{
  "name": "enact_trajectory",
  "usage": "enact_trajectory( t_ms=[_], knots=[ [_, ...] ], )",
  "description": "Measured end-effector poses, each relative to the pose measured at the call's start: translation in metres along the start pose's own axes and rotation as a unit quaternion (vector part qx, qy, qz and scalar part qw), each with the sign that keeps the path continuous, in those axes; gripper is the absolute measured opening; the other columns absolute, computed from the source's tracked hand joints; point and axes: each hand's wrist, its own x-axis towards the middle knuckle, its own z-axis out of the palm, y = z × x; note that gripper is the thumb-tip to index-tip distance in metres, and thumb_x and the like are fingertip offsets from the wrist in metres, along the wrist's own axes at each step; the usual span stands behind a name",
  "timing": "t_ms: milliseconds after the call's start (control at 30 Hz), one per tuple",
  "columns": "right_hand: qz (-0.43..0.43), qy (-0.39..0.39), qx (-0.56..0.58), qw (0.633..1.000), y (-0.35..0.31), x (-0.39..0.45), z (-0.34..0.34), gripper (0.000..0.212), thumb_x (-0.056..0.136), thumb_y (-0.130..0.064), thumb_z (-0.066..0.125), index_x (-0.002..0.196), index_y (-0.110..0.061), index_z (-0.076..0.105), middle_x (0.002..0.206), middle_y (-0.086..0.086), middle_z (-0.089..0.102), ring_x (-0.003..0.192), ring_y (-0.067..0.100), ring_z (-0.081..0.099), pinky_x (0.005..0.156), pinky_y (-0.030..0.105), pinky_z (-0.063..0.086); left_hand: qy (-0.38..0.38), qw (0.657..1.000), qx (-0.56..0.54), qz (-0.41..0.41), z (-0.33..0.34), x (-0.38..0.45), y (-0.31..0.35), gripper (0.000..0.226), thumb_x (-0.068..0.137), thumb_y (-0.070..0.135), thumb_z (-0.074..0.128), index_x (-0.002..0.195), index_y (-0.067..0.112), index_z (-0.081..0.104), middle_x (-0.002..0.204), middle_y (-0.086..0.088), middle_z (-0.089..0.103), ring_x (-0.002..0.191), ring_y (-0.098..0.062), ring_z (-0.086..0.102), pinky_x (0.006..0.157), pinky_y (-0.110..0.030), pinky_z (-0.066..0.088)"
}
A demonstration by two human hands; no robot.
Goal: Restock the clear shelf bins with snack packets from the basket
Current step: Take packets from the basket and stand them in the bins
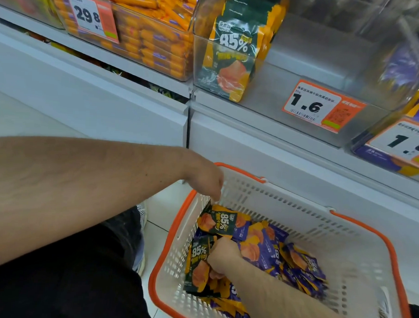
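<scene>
Picking stock: white basket (339,239) with orange rim holds the snack packets, purple ones to the right of the fingers. Right hand (222,258) clenched round a stack of dark-green "85%" packets (197,266); left hand (208,183) pinches another green packet (221,223) by its corner, just above. Best to square the stack before lifting to the clear bin (274,72) far above, tagged "1.6" (320,106). Neighbour tag (91,16) reads "29.8".

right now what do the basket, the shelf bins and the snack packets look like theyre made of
Basket: looks like rigid white plastic, slotted walls, orange rim.
Shelf bin: clear hard plastic, probably acrylic; contents show through, edges glint.
Snack packets: thin glossy printed film, crinkled; foil lining can't be told.
</scene>
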Motion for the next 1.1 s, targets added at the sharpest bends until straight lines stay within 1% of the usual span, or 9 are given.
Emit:
enact_trajectory(
  t_ms=[167,233,367,500,633,767,867,967,1100],
  knots=[
    [0.012,0.007,0.115,0.993,0.006,-0.009,-0.034,0.015,0.093,-0.008,0.045,0.086,-0.011,0.058,0.090,0.015,0.071,0.058,0.022,0.064,0.054,0.032,0.054,0.010,1.000,0.006,-0.004,-0.004,-0.003,-0.004,0.046,0.100,0.038,0.049,0.141,0.016,0.048,0.140,-0.003,0.050,0.125,-0.021,0.049,0.101,-0.033,0.040],
    [-0.002,0.002,0.181,0.983,0.012,-0.015,-0.056,0.013,0.096,-0.006,0.044,0.099,-0.011,0.056,0.078,0.013,0.067,0.053,0.022,0.066,0.045,0.028,0.050,-0.003,1.000,0.017,-0.009,-0.005,-0.003,-0.007,0.050,0.099,0.040,0.051,0.142,0.016,0.046,0.143,-0.002,0.048,0.128,-0.021,0.046,0.103,-0.034,0.039],
    [-0.060,0.018,0.303,0.951,0.021,-0.036,-0.102,0.008,0.098,-0.007,0.049,0.091,-0.010,0.052,0.054,0.009,0.061,0.050,0.022,0.060,0.046,0.026,0.042,0.010,1.000,0.003,-0.023,-0.009,-0.003,-0.013,0.073,0.092,0.049,0.060,0.151,0.021,0.027,0.151,-0.001,0.039,0.132,-0.021,0.043,0.100,-0.031,0.038],
    [-0.112,0.049,0.427,0.896,0.017,-0.052,-0.137,0.012,0.101,-0.008,0.047,0.090,-0.013,0.047,0.051,0.008,0.056,0.047,0.022,0.054,0.039,0.022,0.037,0.086,0.988,-0.126,-0.013,-0.015,-0.004,-0.021,0.096,0.084,0.047,0.072,0.154,0.020,0.011,0.153,-0.006,0.037,0.131,-0.026,0.045,0.107,-0.040,0.041],
    [-0.145,0.052,0.498,0.853,0.009,-0.070,-0.163,0.009,0.101,-0.006,0.046,0.095,-0.011,0.047,0.053,0.011,0.053,0.041,0.019,0.051,0.043,0.025,0.036,0.178,0.917,-0.354,0.033,-0.025,-0.008,-0.029,0.076,0.084,0.023,0.077,0.144,0.022,0.030,0.119,-0.001,0.052,0.101,-0.023,0.062,0.092,-0.040,0.054],
    [-0.193,0.057,0.509,0.837,0.003,-0.090,-0.184,0.008,0.099,-0.003,0.050,0.094,-0.008,0.050,0.075,0.012,0.054,0.047,0.017,0.056,0.044,0.025,0.043,0.271,0.858,-0.430,0.076,-0.033,-0.013,-0.032,0.035,0.088,0.007,0.070,0.115,0.022,0.054,0.115,-0.007,0.055,0.080,-0.017,0.062,0.073,-0.030,0.058],
    [-0.207,0.089,0.489,0.843,-0.007,-0.102,-0.198,0.006,0.099,-0.016,0.057,0.096,-0.010,0.057,0.083,0.007,0.061,0.049,0.019,0.057,0.045,0.026,0.044,0.320,0.822,-0.458,0.113,-0.037,-0.017,-0.029,0.028,0.088,0.008,0.069,0.107,0.025,0.057,0.109,-0.007,0.056,0.078,-0.019,0.062,0.064,-0.026,0.053],
    [-0.207,0.159,0.488,0.833,-0.020,-0.113,-0.217,0.021,0.098,-0.022,0.058,0.083,-0.009,0.051,0.065,0.010,0.056,0.046,0.018,0.057,0.045,0.027,0.043,0.380,0.751,-0.519,0.147,-0.047,-0.029,-0.022,0.026,0.091,0.019,0.068,0.111,0.026,0.053,0.095,-0.003,0.057,0.083,-0.021,0.066,0.072,-0.037,0.057],
    [-0.272,0.250,0.537,0.759,-0.046,-0.135,-0.254,0.026,0.100,-0.019,0.055,0.075,-0.013,0.050,0.054,0.005,0.058,0.044,0.017,0.059,0.043,0.026,0.044,0.454,0.643,-0.598,0.151,-0.060,-0.040,-0.016,0.028,0.103,0.041,0.035,0.125,0.024,0.040,0.101,0.008,0.061,0.089,-0.014,0.061,0.079,-0.035,0.053]
  ],
)
